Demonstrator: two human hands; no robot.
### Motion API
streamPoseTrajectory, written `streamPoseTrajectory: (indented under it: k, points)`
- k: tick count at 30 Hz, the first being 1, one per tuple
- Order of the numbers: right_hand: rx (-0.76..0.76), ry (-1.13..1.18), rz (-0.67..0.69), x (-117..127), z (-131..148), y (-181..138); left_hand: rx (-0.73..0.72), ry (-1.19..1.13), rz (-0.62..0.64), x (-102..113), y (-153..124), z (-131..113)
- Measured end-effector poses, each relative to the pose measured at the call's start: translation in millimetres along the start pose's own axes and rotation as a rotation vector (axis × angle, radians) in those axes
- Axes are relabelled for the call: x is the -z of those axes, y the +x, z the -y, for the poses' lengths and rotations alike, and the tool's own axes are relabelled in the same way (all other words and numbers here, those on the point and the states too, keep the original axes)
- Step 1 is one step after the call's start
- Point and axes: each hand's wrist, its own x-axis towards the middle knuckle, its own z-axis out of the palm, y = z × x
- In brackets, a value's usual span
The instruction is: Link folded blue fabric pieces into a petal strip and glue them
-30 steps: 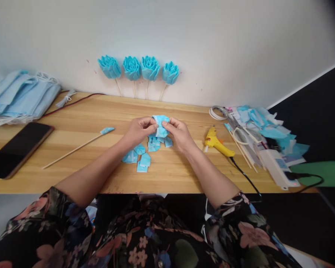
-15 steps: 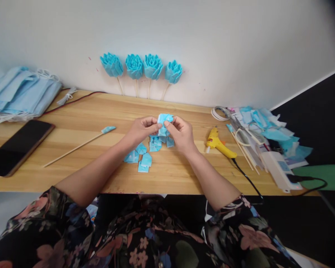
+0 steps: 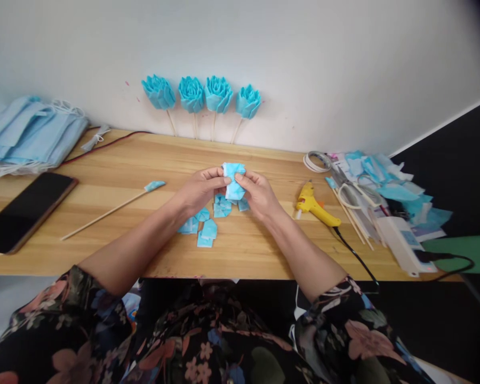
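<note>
Between my two hands is a small blue piece of mask fabric (image 3: 234, 188), partly folded, with a white edge on its left. My left hand (image 3: 203, 188) pinches its left side between thumb and fingers. On its right side my right hand (image 3: 258, 193) is closed, the thumb pressed on the front. Several folded blue fabric pieces (image 3: 208, 230) lie on the table just below and left of the hands. To the left rests a wooden stick (image 3: 108, 214) with a blue fabric tip (image 3: 154, 185).
Several blue fabric flowers (image 3: 218, 95) on sticks lean on the wall. Left are stacked face masks (image 3: 36, 130) and a phone (image 3: 28, 210). Right are a yellow glue gun (image 3: 314, 204), tape roll (image 3: 317, 161), scissors (image 3: 354, 194), fabric scraps (image 3: 396, 184) and a white power strip (image 3: 400, 245).
The held fabric piece has been turned and spread, showing more of its face. Both hands have shifted slightly and keep hold of it.
</note>
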Motion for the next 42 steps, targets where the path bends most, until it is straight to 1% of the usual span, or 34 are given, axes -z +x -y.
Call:
streamPoseTrajectory:
  k: [2, 5, 11, 13, 15, 17, 19, 21, 23, 25, 26, 28, 32, 36, 38, 42]
  points:
    - [-0.014, 0.014, 0.002, 0.6, 0.7, 0.2, -0.019, 0.018, -0.012, 2.0, 0.5, 0.2]
    - [0.022, -0.009, -0.024, 0.7, 4.0, 0.3, -0.060, 0.084, -0.061, 5.5, 1.5, 1.7]
    - [0.102, -0.189, -0.066, 1.0, 4.4, 0.7, -0.147, 0.302, -0.163, 1.1, -0.8, 1.1]
    - [0.154, -0.280, -0.081, 1.7, 2.3, 0.4, -0.233, 0.465, -0.222, -2.4, -2.8, -0.2]
    - [0.206, -0.371, -0.100, 2.1, 0.6, -0.2, -0.351, 0.653, -0.277, -5.0, -4.7, -1.6]
    - [0.238, -0.423, -0.113, 2.1, -0.1, -0.9, -0.431, 0.756, -0.298, -6.2, -5.9, -2.5]
    - [0.228, -0.387, -0.104, 1.9, -0.1, -1.2, -0.411, 0.699, -0.291, -5.8, -5.9, -2.4]
    - [0.186, -0.272, -0.072, 1.5, 0.3, -1.1, -0.300, 0.490, -0.250, -4.3, -4.8, -1.3]
    - [0.136, -0.144, -0.035, 1.2, 0.7, -0.6, -0.154, 0.220, -0.160, -2.0, -3.2, 0.1]
    - [0.096, -0.056, 0.000, 1.0, 0.8, 0.0, -0.022, 0.014, -0.041, 0.7, -1.6, 1.1]
    - [0.082, -0.028, 0.015, 1.1, 0.8, 0.3, 0.024, -0.048, 0.013, 2.1, -0.9, 1.4]
    - [0.066, 0.007, 0.030, 1.4, 0.8, 0.8, 0.073, -0.111, 0.083, 4.5, 0.1, 1.8]
    - [0.078, 0.017, -0.005, 2.6, 3.8, 0.9, 0.062, -0.141, 0.113, 7.5, 1.3, 2.9]
    - [0.110, -0.039, -0.074, 3.9, 8.8, 0.9, 0.033, -0.150, 0.118, 8.3, 2.3, 3.2]
    - [0.124, -0.087, -0.091, 4.5, 8.9, 1.4, -0.003, -0.100, 0.085, 8.4, 2.7, 2.8]
    - [0.143, -0.142, -0.085, 4.6, 3.0, 2.5, -0.100, 0.019, -0.049, 8.5, 3.2, 2.5]
